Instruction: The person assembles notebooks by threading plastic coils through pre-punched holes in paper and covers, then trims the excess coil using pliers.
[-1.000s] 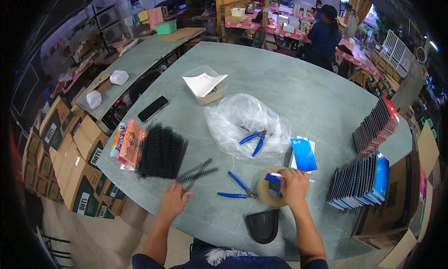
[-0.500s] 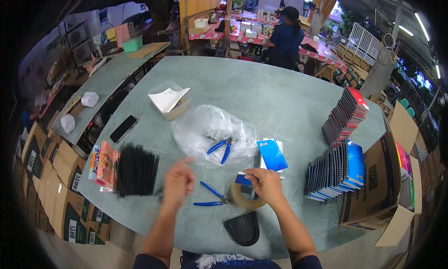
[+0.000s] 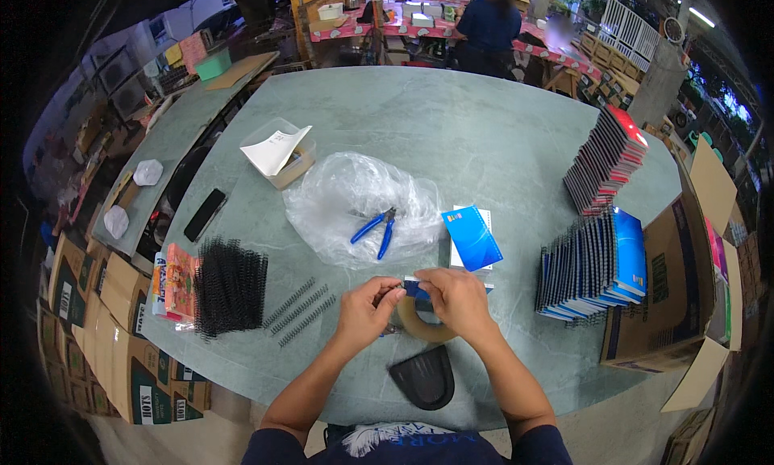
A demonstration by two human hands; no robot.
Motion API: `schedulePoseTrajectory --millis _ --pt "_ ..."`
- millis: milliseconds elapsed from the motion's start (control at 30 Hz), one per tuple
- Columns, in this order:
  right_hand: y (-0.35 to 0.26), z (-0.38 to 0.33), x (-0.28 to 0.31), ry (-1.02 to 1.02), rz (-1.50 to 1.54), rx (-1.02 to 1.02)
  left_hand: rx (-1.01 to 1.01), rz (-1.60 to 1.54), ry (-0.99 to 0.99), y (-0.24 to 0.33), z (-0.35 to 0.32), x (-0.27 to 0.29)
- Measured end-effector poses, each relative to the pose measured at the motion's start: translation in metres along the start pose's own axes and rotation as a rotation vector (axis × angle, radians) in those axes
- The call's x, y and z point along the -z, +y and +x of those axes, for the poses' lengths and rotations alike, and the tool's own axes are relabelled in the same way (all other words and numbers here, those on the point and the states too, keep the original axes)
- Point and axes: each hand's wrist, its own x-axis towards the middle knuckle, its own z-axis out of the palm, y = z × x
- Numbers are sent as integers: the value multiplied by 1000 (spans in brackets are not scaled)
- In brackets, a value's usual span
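My left hand (image 3: 371,310) is closed, its fingertips pinching a dark piece that looks like the end of a black spiral coil, mostly hidden by the fingers. With my right hand (image 3: 458,301) I grip a small blue-edged notebook (image 3: 413,288), seen nearly edge-on; the two hands almost meet at its left end. Under them lies a roll of brown tape (image 3: 425,331), partly covered. Three loose spiral coils (image 3: 300,312) rest left of my left hand, beside a dense pile of black coils (image 3: 232,288). Just beyond my right hand, a blue-covered notebook (image 3: 472,238) lies on white pages.
Blue pliers (image 3: 376,232) lie on a clear plastic bag (image 3: 347,199). Stacks of blue notebooks (image 3: 592,263) and red notebooks (image 3: 605,163) stand at right, by an open carton (image 3: 657,288). A black phone (image 3: 205,214), plastic tub (image 3: 294,168) and black holder (image 3: 423,376) are around.
My left hand has moved right from the coils to meet my right hand at the notebook. Its fingers are now pinched. The view has tilted down, and the nearer pliers are mostly covered.
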Motion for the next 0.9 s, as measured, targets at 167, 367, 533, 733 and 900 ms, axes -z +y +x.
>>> schedulePoseTrajectory --millis 167,367,533,733,900 --pt "-8 0 2 -16 3 47 -195 242 98 -1 7 0" --pt "-11 1 -2 -27 -170 22 136 391 -383 13 33 44" --pt "-9 0 -16 78 -229 115 -259 290 -170 13 28 34" --pt "-5 -3 -20 155 -87 106 -301 343 -235 9 28 39" --pt "-7 -2 -19 138 -12 41 -219 468 -297 9 27 41"
